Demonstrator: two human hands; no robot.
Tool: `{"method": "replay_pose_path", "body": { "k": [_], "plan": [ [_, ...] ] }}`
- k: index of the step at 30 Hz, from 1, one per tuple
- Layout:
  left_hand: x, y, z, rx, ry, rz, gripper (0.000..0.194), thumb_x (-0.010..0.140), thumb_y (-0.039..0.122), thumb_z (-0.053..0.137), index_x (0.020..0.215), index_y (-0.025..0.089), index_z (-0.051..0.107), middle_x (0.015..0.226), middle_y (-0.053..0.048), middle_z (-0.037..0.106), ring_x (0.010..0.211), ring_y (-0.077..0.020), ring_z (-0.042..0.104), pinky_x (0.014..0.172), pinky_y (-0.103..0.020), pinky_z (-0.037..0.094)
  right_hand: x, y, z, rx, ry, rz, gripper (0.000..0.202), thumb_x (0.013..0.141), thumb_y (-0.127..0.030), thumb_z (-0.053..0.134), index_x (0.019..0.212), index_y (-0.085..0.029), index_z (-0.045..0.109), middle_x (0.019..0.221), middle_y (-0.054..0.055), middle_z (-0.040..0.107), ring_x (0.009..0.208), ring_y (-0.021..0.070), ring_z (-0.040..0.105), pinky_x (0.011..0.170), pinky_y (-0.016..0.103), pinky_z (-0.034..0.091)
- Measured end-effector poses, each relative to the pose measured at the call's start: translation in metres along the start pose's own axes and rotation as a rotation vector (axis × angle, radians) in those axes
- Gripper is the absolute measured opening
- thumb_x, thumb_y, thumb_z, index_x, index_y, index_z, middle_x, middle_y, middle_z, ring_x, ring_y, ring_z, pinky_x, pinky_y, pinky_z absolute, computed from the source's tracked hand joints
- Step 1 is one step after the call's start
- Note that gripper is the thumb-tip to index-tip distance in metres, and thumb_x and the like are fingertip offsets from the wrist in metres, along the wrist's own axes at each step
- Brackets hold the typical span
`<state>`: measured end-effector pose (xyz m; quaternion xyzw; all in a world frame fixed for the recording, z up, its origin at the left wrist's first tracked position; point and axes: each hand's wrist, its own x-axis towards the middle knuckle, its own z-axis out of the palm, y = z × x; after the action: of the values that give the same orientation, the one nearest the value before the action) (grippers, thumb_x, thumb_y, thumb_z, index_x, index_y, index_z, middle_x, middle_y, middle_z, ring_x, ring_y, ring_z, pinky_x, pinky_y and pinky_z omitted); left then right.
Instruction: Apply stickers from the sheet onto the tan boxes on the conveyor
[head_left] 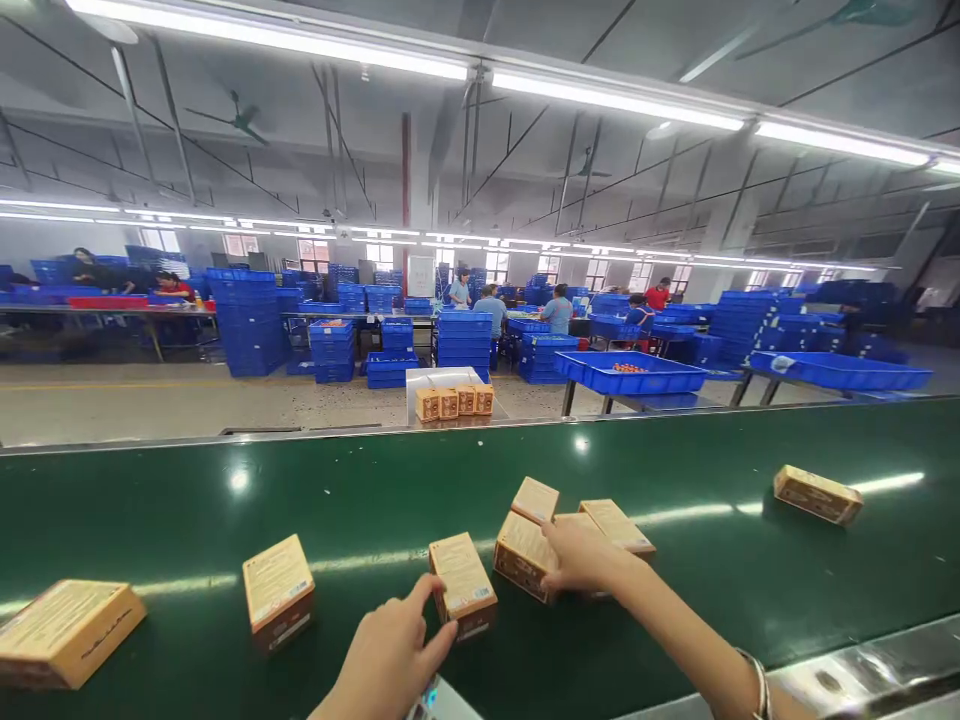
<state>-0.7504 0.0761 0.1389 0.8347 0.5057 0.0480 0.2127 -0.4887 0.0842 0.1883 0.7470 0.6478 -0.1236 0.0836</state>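
Several small cardboard boxes, tan on top with brown printed sides, lie on a green conveyor belt [360,490]. My left hand [394,645] has its thumb and index finger apart, touching the left side and near corner of one box [461,570]. My right hand [589,555] is closed on the right end of another box [523,550]; part of its grip is hidden. Behind that one a further box [536,498] touches it. Beyond my right hand lies a box [616,525], with another partly hidden under the hand.
Further left on the belt are two boxes [277,580] [67,630]; one box [817,493] lies far right. Across the belt, boxes [454,402] stand in a row on a grey surface. Blue trays [630,373] and stacked blue crates stand behind, with people seated farther back.
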Motion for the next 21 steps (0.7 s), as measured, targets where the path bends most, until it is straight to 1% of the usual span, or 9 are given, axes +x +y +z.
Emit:
{"method": "replay_pose_path", "body": {
  "k": [2,5,8,11,14,16,17,19,21],
  "plan": [
    [0.015,0.015,-0.003,0.059,-0.005,0.028,0.051,0.095,0.031,0.051,0.145,0.022,0.047,0.085,-0.005,0.076,0.092,-0.0297,0.071,0.078,-0.033,0.047,-0.003,-0.008,0.016,-0.038,0.044,0.027,0.035,0.090,-0.025,0.070,0.122,-0.016,0.062,0.133,0.011,0.061,0.125,0.0285,0.056,0.104,0.052,0.044],
    [0.031,0.028,0.009,0.102,-0.024,0.070,0.064,0.089,0.035,0.063,0.149,0.024,0.044,0.099,-0.010,0.077,0.097,-0.0319,0.071,0.080,-0.033,0.048,-0.003,-0.018,0.027,-0.024,0.121,0.064,0.040,0.090,-0.018,0.066,0.129,-0.013,0.059,0.139,0.017,0.056,0.128,0.0319,0.053,0.105,0.050,0.042],
    [0.038,0.032,0.026,0.150,-0.012,0.074,0.063,0.091,0.038,0.062,0.150,0.024,0.043,0.098,-0.011,0.077,0.095,-0.0313,0.072,0.078,-0.031,0.048,-0.001,-0.019,0.033,0.054,0.157,0.071,0.048,0.088,-0.012,0.062,0.136,-0.010,0.055,0.142,0.025,0.050,0.126,0.0382,0.055,0.103,0.048,0.043],
    [0.038,0.030,0.031,0.196,0.001,0.055,0.058,0.097,0.034,0.051,0.153,0.023,0.038,0.095,-0.012,0.076,0.092,-0.0290,0.073,0.076,-0.030,0.047,-0.002,-0.018,0.039,0.158,0.170,0.014,0.054,0.090,-0.022,0.062,0.141,-0.008,0.052,0.139,0.028,0.052,0.130,0.0424,0.050,0.105,0.049,0.040],
    [0.036,0.024,0.020,0.243,-0.006,0.025,0.056,0.099,0.026,0.047,0.154,0.022,0.037,0.096,-0.013,0.076,0.093,-0.0284,0.073,0.077,-0.030,0.048,0.000,-0.014,0.039,0.271,0.145,-0.117,0.051,0.093,-0.038,0.062,0.138,-0.016,0.055,0.129,0.017,0.063,0.124,0.0311,0.058,0.102,0.039,0.045],
    [0.035,0.021,0.007,0.275,-0.017,0.004,0.054,0.099,0.022,0.045,0.153,0.021,0.040,0.099,-0.015,0.076,0.095,-0.0303,0.073,0.078,-0.032,0.049,0.010,-0.005,0.032,0.320,0.146,-0.150,0.047,0.096,-0.042,0.058,0.137,-0.020,0.055,0.127,0.011,0.065,0.117,0.0248,0.062,0.100,0.038,0.047],
    [0.033,0.021,0.000,0.290,-0.022,-0.003,0.054,0.099,0.022,0.044,0.152,0.020,0.041,0.100,-0.017,0.076,0.096,-0.0320,0.073,0.079,-0.035,0.050,0.018,0.003,0.027,0.325,0.159,-0.135,0.047,0.097,-0.043,0.057,0.138,-0.021,0.054,0.131,0.010,0.063,0.117,0.0248,0.061,0.101,0.042,0.047],
    [0.030,0.026,-0.010,0.314,-0.037,0.000,0.053,0.099,0.022,0.045,0.152,0.019,0.042,0.103,-0.019,0.076,0.099,-0.0356,0.072,0.082,-0.040,0.051,0.038,0.024,0.016,0.301,0.187,-0.065,0.050,0.095,-0.041,0.061,0.140,-0.021,0.050,0.143,0.012,0.053,0.127,0.0298,0.054,0.106,0.054,0.041],
    [0.028,0.037,-0.016,0.321,-0.064,0.038,0.053,0.098,0.023,0.048,0.151,0.022,0.043,0.107,-0.018,0.076,0.103,-0.0370,0.071,0.085,-0.043,0.051,0.059,0.047,0.007,0.258,0.171,-0.005,0.052,0.093,-0.039,0.065,0.140,-0.022,0.050,0.151,0.012,0.044,0.134,0.0339,0.046,0.109,0.062,0.036]
  ]
}}
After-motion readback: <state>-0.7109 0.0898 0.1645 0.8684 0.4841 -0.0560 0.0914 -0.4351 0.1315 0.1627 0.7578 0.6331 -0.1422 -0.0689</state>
